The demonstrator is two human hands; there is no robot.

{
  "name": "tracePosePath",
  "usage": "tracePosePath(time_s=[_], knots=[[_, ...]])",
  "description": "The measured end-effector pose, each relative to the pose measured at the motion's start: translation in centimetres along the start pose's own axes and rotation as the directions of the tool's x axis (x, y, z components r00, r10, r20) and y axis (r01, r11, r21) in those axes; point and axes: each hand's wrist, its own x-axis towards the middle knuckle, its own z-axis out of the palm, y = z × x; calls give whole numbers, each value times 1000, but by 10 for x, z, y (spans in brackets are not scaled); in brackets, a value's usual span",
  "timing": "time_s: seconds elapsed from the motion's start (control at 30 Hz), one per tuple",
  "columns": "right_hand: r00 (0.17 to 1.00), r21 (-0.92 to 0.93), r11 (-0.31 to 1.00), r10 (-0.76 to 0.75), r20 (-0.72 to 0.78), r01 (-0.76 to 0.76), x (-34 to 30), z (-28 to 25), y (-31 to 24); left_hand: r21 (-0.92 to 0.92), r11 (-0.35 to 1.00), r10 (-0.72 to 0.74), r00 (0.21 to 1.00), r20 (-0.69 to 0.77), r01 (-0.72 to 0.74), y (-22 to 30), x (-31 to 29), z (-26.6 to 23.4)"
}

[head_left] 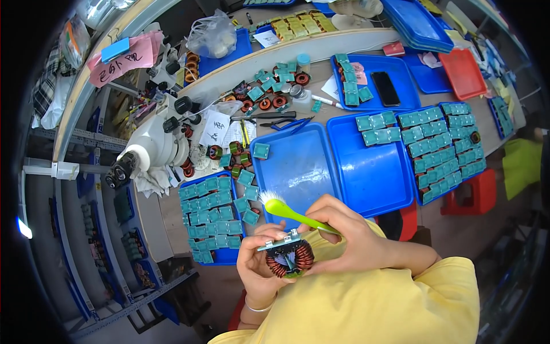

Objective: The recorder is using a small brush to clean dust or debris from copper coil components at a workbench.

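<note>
Close to my body, my left hand point(256, 261) grips a toroidal coil point(290, 259) wound with reddish copper wire, a small green circuit board fixed along its top edge. My right hand point(349, 232) has its fingers wrapped round the handle of a bright green brush point(292, 213). The brush's white bristles point left, above the coil and apart from it. The right hand's lower fingers are beside the coil; whether they touch it I cannot tell. Just beyond my hands lies a blue tray point(298, 163) with one coil board point(261, 151) at its upper left corner.
A blue tray of coil boards point(209, 215) stands at left, another point(438, 149) at right. A partly filled blue tray point(372, 178) lies between. Behind are pliers point(286, 123), a black phone point(385, 89) and loose coils point(264, 103). A white microscope point(157, 137) stands left; a red stool point(472, 195), right.
</note>
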Motion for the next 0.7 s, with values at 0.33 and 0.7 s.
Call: tracePosePath(time_s=[0.33, 0.7], knots=[[993, -10, 994, -110, -40, 109, -2, -1, -9, 77, 994, -77, 997, -9, 77, 18, 0, 14], [979, -58, 983, -177, -100, 172, -3, 0, -8, -27, 996, -78, 989, 126, 82, 18, 1, 0]])
